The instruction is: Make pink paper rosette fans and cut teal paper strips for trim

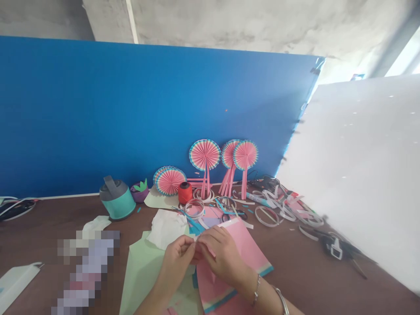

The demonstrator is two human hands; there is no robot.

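My left hand and my right hand meet over the middle of the table, fingertips pinched together. Whatever lies between them is too small and covered to make out. Under my right hand is a pink paper sheet with blue and cream bands along its edges. Pale green paper lies beneath my left hand and forearm. Just beyond the left hand is a crumpled white tissue. Blue paper scraps lie past the fingertips.
Pleated pink paper fans with paper-strip handles lean against the blue partition. Near them are a red spool, tape rolls and a teal cup. White strips and a glue gun lie at right.
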